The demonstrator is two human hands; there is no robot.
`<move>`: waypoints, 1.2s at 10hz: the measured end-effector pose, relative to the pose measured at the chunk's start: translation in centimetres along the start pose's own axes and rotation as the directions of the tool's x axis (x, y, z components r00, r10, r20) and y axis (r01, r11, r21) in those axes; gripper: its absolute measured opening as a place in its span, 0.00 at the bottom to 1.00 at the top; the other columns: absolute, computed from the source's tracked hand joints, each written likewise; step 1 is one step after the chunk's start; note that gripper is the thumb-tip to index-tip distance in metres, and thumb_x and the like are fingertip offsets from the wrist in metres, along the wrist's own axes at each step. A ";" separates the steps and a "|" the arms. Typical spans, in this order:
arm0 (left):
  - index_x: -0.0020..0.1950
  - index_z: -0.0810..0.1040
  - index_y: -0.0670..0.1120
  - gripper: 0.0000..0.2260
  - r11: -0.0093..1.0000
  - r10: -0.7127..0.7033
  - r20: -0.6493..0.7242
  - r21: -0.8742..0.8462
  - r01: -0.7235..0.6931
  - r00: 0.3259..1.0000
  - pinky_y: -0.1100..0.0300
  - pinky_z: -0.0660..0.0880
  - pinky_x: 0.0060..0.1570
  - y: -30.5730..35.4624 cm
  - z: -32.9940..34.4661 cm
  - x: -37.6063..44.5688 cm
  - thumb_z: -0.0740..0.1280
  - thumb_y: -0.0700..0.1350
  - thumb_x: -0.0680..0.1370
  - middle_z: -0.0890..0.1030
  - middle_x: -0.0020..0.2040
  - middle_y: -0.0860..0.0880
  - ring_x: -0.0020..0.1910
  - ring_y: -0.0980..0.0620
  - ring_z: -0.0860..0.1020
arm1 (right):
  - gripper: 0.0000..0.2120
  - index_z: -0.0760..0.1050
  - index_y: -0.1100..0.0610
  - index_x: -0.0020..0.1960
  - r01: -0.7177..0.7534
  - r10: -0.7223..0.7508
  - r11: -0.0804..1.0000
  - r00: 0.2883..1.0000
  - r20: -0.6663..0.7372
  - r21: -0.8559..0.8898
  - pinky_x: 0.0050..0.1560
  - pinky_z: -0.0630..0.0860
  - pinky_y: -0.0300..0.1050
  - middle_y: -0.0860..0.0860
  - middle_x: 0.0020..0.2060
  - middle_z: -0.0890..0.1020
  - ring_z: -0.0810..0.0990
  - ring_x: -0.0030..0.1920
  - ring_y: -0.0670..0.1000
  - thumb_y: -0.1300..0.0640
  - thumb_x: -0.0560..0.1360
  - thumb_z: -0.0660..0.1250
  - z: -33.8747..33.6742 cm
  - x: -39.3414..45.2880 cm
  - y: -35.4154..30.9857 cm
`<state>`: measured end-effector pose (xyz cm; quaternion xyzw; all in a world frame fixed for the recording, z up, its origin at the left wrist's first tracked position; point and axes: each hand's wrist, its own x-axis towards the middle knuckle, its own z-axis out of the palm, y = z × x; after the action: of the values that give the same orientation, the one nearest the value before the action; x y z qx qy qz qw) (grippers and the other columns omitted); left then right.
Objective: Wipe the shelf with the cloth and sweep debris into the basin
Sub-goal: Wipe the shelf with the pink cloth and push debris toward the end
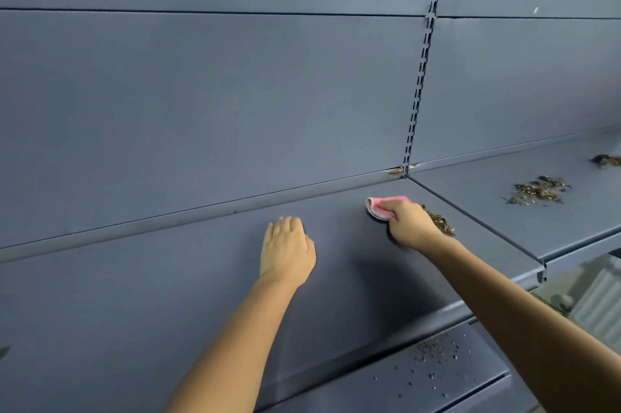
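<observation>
The left hand [287, 249] lies palm down on the grey shelf [134, 295], fingers straight and together, pointing toward twelve o'clock; this grip is open and holds nothing. At its two o'clock, well apart from it, the right hand [408, 222] presses down on the same shelf near the back edge, its grip closed around a folded pink cloth [383, 205] whose free end sticks out toward ten o'clock. Just at the three o'clock side of that hand, touching the knuckles, sits a small heap of brown debris [440, 222]. Beyond the seam, on the neighbouring shelf panel [504, 211], a larger pile of debris [537, 190] lies at the cloth's three o'clock, and another clump [606, 160] shows at the picture's right edge. Below, at five o'clock from the right hand, a lower shelf [453, 385] carries scattered crumbs [433, 350]. The slotted upright [424, 69] rises along the back panel above the seam.
</observation>
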<state>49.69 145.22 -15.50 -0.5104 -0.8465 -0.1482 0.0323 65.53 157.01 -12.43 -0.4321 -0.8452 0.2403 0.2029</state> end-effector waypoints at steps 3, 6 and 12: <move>0.64 0.68 0.40 0.14 1.000 -0.022 -0.003 -0.015 0.022 1.000 0.56 0.54 0.75 0.1 -0.1 0.0 0.51 0.41 0.81 0.72 0.66 0.45 0.69 0.47 0.67 | 0.16 0.66 0.46 0.39 -0.117 0.177 0.971 0.937 0.300 -0.208 0.53 0.61 0.40 0.44 0.49 0.66 0.64 0.46 0.59 0.60 0.56 0.49 5.2 1.0 -6.8; 0.68 0.66 0.41 0.16 1.000 -0.016 -0.015 -0.013 0.016 1.000 0.56 0.51 0.76 0.2 0.0 -0.1 0.50 0.41 0.81 0.69 0.70 0.46 0.72 0.49 0.63 | 0.21 0.71 0.60 0.65 -0.046 0.051 0.996 0.997 0.055 -0.078 0.66 0.68 0.45 0.53 0.68 0.73 0.69 0.70 0.56 0.68 0.74 0.54 1.2 1.0 -0.6; 0.70 0.63 0.39 0.18 0.997 -0.073 0.010 0.016 0.073 0.997 0.56 0.57 0.74 0.2 -0.1 0.1 0.51 0.41 0.80 0.69 0.68 0.45 0.68 0.47 0.66 | 0.17 0.59 0.46 0.54 0.130 -0.108 0.986 0.976 0.188 -0.105 0.54 0.53 0.34 0.46 0.53 0.60 0.55 0.55 0.41 0.67 0.77 0.53 3.2 4.8 0.2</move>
<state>49.80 145.37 -15.38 -0.4795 -0.8659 -0.1401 0.0262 61.27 160.34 -14.47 -0.3680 -0.8972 0.2164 0.1134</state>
